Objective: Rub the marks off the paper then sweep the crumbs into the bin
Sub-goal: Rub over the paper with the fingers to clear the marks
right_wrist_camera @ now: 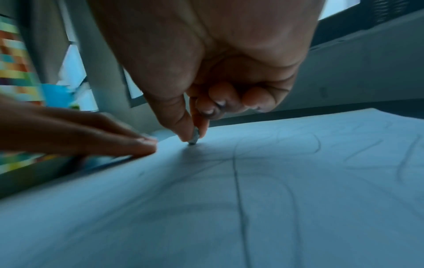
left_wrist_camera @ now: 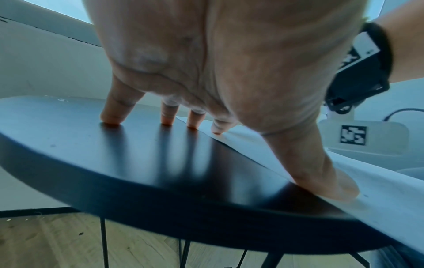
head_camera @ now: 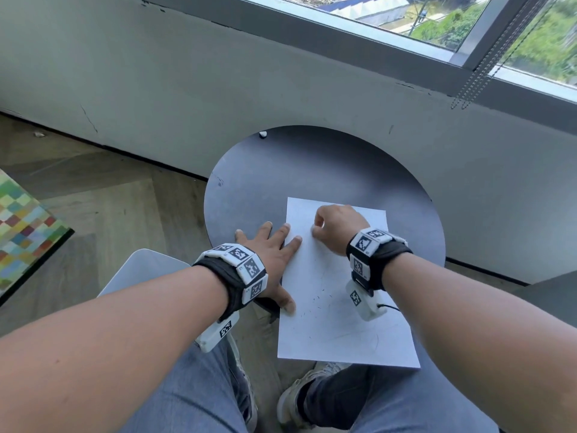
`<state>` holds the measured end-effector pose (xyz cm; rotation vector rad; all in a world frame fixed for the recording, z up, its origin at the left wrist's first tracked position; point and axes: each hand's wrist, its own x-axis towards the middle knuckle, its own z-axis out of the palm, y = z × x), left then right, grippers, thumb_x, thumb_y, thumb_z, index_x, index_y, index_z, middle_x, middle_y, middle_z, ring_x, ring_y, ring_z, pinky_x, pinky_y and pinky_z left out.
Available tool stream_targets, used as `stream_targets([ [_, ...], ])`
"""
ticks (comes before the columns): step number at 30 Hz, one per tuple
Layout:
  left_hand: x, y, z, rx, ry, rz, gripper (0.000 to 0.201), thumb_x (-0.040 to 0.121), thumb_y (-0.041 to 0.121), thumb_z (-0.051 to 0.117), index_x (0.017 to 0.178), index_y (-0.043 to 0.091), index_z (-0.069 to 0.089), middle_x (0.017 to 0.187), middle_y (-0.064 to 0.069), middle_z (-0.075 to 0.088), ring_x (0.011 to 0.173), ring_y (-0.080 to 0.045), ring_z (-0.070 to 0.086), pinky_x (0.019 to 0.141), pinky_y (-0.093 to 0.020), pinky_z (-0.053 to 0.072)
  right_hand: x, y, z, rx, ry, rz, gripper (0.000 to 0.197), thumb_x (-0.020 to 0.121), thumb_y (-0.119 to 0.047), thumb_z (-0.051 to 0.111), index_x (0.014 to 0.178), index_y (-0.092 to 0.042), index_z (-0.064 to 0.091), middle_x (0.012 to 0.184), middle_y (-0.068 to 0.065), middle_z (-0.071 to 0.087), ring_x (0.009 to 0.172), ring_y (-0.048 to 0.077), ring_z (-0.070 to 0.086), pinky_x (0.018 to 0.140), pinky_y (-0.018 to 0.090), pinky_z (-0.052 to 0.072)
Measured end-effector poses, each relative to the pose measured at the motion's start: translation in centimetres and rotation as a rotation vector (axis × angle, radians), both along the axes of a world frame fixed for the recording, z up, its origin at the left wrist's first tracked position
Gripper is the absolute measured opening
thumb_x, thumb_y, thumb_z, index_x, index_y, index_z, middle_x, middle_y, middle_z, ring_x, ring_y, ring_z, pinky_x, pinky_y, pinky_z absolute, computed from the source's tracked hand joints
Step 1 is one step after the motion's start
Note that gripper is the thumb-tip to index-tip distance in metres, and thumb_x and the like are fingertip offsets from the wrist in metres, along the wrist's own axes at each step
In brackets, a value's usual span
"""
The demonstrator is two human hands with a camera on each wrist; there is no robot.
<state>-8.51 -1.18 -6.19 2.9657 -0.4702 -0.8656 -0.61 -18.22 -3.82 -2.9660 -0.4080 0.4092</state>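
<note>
Resting on a round dark counter (head_camera: 312, 170), white paper (head_camera: 340, 332) overhangs the near edge. Left hand (head_camera: 268, 254) lies flat, fingers spread, fingertips and thumb pressing the paper's left edge. Right hand (head_camera: 337, 229) pinches a small eraser (right_wrist_camera: 195, 137), tip touching the sheet's far part. Dark crumbs (head_camera: 315, 300) lie mid-sheet.

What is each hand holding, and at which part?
The right hand pinches a small eraser by its upper part, its tip on the paper. The left hand holds nothing; it presses the paper's edge flat.
</note>
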Motion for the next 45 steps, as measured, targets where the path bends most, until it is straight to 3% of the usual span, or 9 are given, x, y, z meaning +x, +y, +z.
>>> stream_targets([
  [6,0.0,-0.1,0.1,0.006,-0.003,-0.006,0.14,0.058,0.088,0.069,0.16,0.031,-0.008,0.169,0.002,-0.016,0.155,-0.033,-0.01,0.112,-0.077,0.017,-3.7,-0.4,-0.1,0.014,0.046,0.213,0.018,0.094,-0.041,0.057,0.101,-0.028,0.066,0.097,-0.004,0.064,0.094,0.02,0.055,0.083,0.034,0.05],
  [11,0.1,-0.1,0.0,0.019,-0.003,-0.008,0.141,0.055,0.09,0.069,0.158,0.038,-0.011,0.169,0.003,-0.016,0.154,-0.034,-0.009,0.111,-0.077,0.019,0.3,-1.1,-0.1,0.005,0.012,0.034,0.016,0.093,-0.033,0.055,0.094,-0.021,0.065,0.104,0.002,0.068,0.097,0.026,0.06,0.083,0.036,0.053],
  [14,0.1,-0.2,0.2,0.028,0.012,-0.003,0.14,0.055,0.09,0.07,0.157,0.04,-0.012,0.168,0.002,-0.017,0.154,-0.035,-0.009,0.11,-0.077,0.02,1.1,-1.5,-0.5,-0.037,-0.02,-0.023,0.015,0.092,-0.03,0.05,0.091,-0.02,0.061,0.101,0.004,0.067,0.093,0.028,0.059,0.075,0.035,0.051],
  [19,0.2,-0.4,0.6,0.034,0.018,-0.005,0.139,0.057,0.088,0.071,0.158,0.039,-0.011,0.169,0.002,-0.016,0.154,-0.035,-0.008,0.11,-0.077,0.021,-3.1,-2.0,-0.7,0.021,-0.053,0.211,0.016,0.094,-0.036,0.052,0.093,-0.023,0.062,0.098,-0.004,0.065,0.094,0.023,0.059,0.077,0.034,0.05],
  [23,0.2,-0.6,0.8,0.042,0.033,0.003,0.14,0.057,0.086,0.073,0.158,0.039,-0.012,0.169,0.002,-0.017,0.155,-0.035,-0.01,0.11,-0.078,0.019,-5.3,-2.9,-0.6,0.018,0.049,0.379,0.01,0.093,-0.04,0.054,0.088,-0.032,0.054,0.085,-0.015,0.05,0.085,0.014,0.049,0.075,0.033,0.048],
  [30,0.2,-0.7,0.8,0.051,0.028,0.011,0.14,0.056,0.085,0.074,0.157,0.041,-0.012,0.168,0.004,-0.016,0.154,-0.035,-0.009,0.109,-0.078,0.021,0.9,-3.0,-0.6,-0.03,-0.04,0.097,0.014,0.092,-0.033,0.052,0.09,-0.022,0.061,0.099,-0.001,0.065,0.094,0.026,0.059,0.076,0.035,0.052],
  [35,0.2,-0.7,0.7,0.063,0.026,-0.001,0.141,0.056,0.087,0.073,0.157,0.04,-0.013,0.168,0.003,-0.016,0.154,-0.036,-0.008,0.108,-0.077,0.023,-1.9,-2.6,-0.5,-0.006,-0.025,0.233,0.012,0.092,-0.035,0.054,0.092,-0.026,0.06,0.098,-0.005,0.063,0.095,0.022,0.057,0.078,0.034,0.048],
  [40,0.3,-0.7,0.7,0.059,0.03,-0.007,0.139,0.057,0.087,0.072,0.157,0.04,-0.014,0.168,0.002,-0.019,0.154,-0.037,-0.009,0.108,-0.077,0.022,-5.6,-2.7,-0.6,0.005,0.081,0.431,0.011,0.093,-0.039,0.055,0.085,-0.032,0.052,0.077,-0.015,0.045,0.082,0.013,0.045,0.071,0.032,0.046],
  [45,0.2,-0.8,0.8,0.075,0.03,-0.004,0.14,0.056,0.087,0.072,0.157,0.041,-0.014,0.168,0.003,-0.018,0.154,-0.036,-0.009,0.108,-0.076,0.024,-1.2,-3.2,-0.9,0.017,0.02,0.185,0.012,0.091,-0.036,0.053,0.084,-0.026,0.054,0.092,-0.007,0.059,0.088,0.02,0.055,0.075,0.035,0.05],
])
